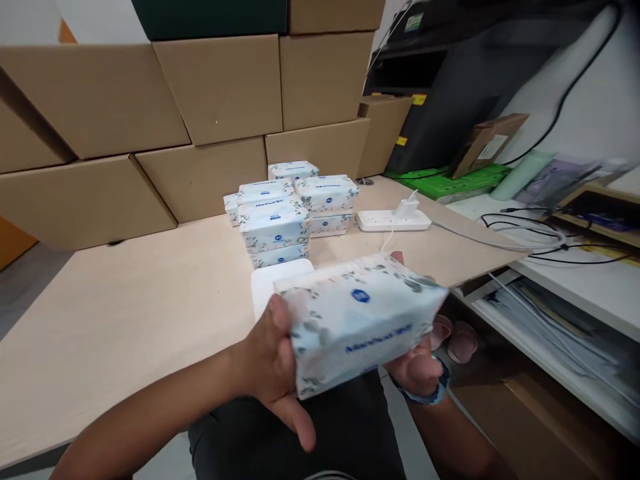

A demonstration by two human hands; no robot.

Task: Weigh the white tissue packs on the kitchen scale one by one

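A white, leaf-printed tissue pack [367, 313] with a blue logo is held tilted above my lap, close to the table's front edge. My left hand [280, 370] grips its left end, thumb along the upper corner and fingers beneath. From the right, my right hand [417, 363] supports the other end; part of it is hidden behind the pack, and a blue band circles that wrist. Behind the pack a white flat object [283, 272] lies partly covered on the table. Farther back stand stacked tissue packs [277, 227] of the same print, with more packs [329, 193] beside them.
Cardboard boxes [220, 93] are stacked along the table's [165, 293] far edge. A white power strip [380, 221] with a plugged-in charger sits at the right, its cable running rightward. Beyond are a green box [450, 183] and a white shelf [590, 287] with cables. Pink shoes [463, 341] rest below.
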